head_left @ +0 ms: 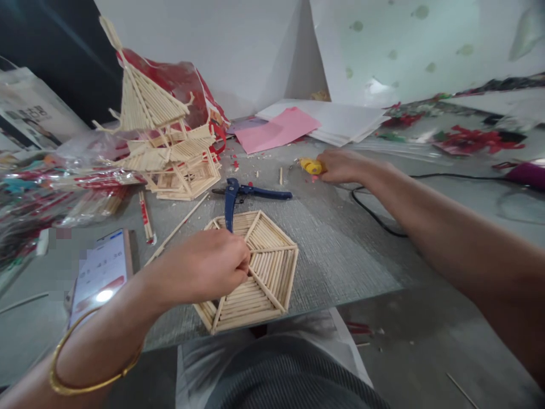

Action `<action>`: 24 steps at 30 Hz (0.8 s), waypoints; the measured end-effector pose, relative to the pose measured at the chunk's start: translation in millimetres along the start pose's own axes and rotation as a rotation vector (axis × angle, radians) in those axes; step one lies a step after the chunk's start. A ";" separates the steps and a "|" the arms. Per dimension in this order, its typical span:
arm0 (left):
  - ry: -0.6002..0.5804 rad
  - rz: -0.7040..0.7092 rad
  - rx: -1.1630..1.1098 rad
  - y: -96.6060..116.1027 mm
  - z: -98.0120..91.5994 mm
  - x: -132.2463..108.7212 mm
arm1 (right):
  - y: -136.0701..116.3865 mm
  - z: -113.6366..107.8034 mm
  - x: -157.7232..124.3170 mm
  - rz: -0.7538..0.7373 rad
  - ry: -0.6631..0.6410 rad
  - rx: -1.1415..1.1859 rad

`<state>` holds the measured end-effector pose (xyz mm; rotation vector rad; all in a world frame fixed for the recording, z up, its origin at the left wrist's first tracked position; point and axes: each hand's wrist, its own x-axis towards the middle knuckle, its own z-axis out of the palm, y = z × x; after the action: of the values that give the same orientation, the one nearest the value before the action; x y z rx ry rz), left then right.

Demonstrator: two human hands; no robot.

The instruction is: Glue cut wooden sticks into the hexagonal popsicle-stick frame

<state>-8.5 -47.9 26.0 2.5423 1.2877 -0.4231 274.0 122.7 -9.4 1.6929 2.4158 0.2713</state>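
An eight-sided panel of thin wooden sticks lies at the table's front edge. Over its middle, my left hand is closed with the fingertips pressed together; whatever they may pinch is hidden. Farther back, my right hand reaches out and grips a small yellow tool, whose kind I cannot make out. Blue-handled cutters lie just behind the panel, one handle reaching over its rim. A short loose stick is on the table between the cutters and the yellow tool.
A stick-built pavilion model stands at back left. A lit phone and plastic-wrapped stick bundles are on the left. Pink paper lies over white sheets. A black cable curves under my right arm.
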 end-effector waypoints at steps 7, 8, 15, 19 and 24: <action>0.015 0.021 0.016 1.6 -0.1 -0.2 | 1.6 4.4 4.6 -0.003 0.016 -0.031; 0.017 0.019 0.017 1.6 0.6 -0.1 | 2.4 5.4 5.4 -0.012 0.023 -0.034; 0.022 -0.018 0.011 1.7 8.5 -0.7 | 4.6 8.8 8.3 -0.020 0.024 -0.044; 0.034 -0.011 -0.014 1.3 9.7 -0.9 | 2.3 6.7 7.5 0.013 0.005 -0.058; 0.045 0.002 -0.035 -1.3 11.4 0.4 | -0.3 4.8 6.2 0.031 -0.009 -0.077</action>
<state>-11.0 -50.9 15.2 2.5377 1.2971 -0.3413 272.8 128.7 -14.4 1.6955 2.3432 0.3551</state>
